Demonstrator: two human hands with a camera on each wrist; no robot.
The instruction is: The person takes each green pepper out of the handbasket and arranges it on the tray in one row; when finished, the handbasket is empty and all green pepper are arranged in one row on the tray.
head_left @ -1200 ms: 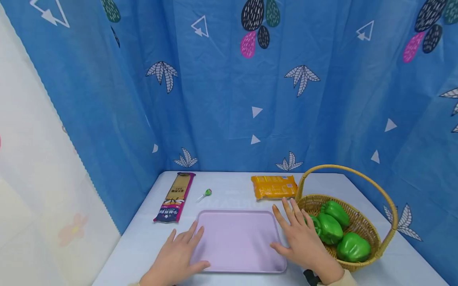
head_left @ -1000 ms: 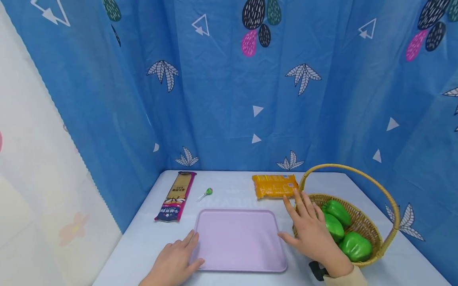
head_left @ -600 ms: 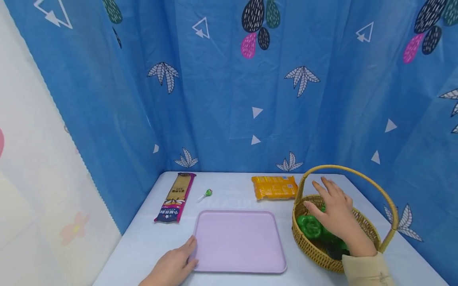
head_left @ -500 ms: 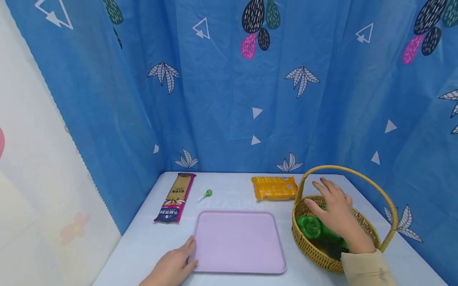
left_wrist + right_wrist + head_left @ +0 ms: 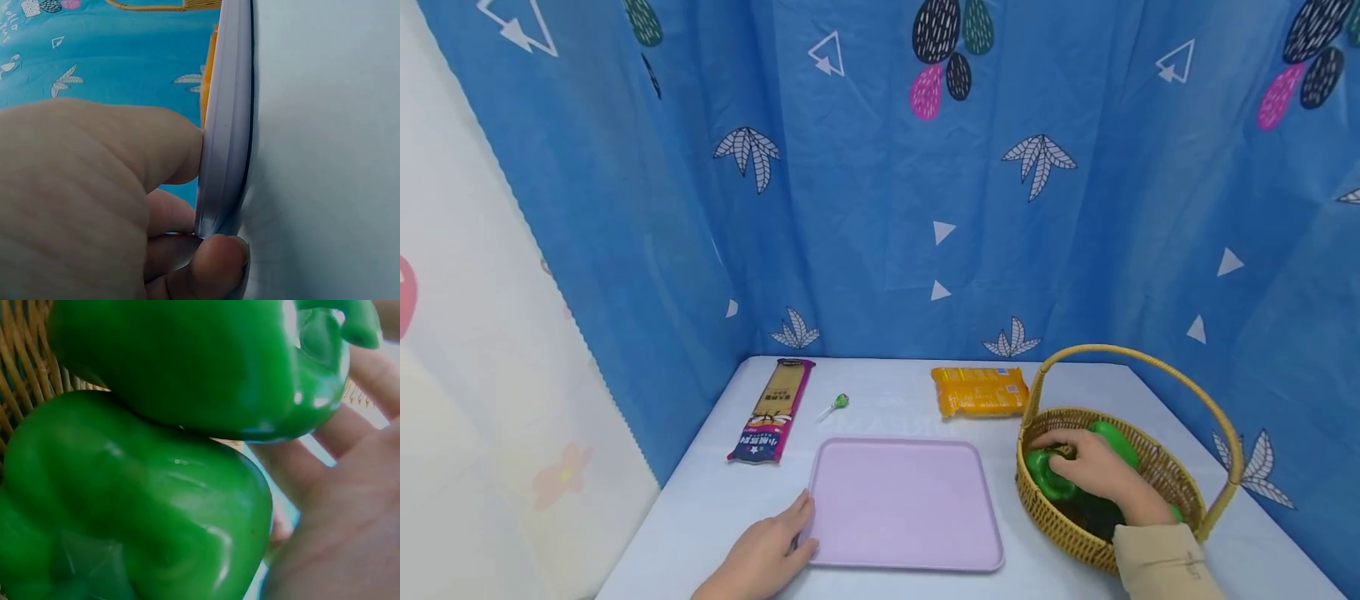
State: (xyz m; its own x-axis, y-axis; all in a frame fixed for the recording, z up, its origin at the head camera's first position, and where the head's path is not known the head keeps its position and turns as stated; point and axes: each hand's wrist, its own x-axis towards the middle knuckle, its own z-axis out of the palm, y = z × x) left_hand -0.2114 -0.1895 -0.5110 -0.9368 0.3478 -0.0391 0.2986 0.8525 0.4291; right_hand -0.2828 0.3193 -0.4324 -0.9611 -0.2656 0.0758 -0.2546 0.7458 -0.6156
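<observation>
A pale purple tray (image 5: 902,504) lies flat on the table. My left hand (image 5: 767,546) holds it at its near left corner, thumb on the front rim and fingers along the left side. In the left wrist view the thumb (image 5: 169,147) presses the tray's rim (image 5: 225,125). To the right stands a wicker basket (image 5: 1056,533) of green bell peppers. My right hand (image 5: 1097,467) is down inside it, thumb and fingers curled round the leftmost bell pepper (image 5: 1047,482). Two bell peppers fill the right wrist view, the lower one (image 5: 137,500) close to my palm.
Behind the tray lie a long snack-like packet (image 5: 771,412) at left, a green lollipop (image 5: 841,402) and an orange packet (image 5: 981,392). The basket's tall handle (image 5: 1150,362) arches over its opening. A blue curtain (image 5: 865,192) hangs along the table's back edge.
My right hand has moved from above the tray's right edge over the basket, then down into it onto a bell pepper. My left hand has settled at the tray's left corner.
</observation>
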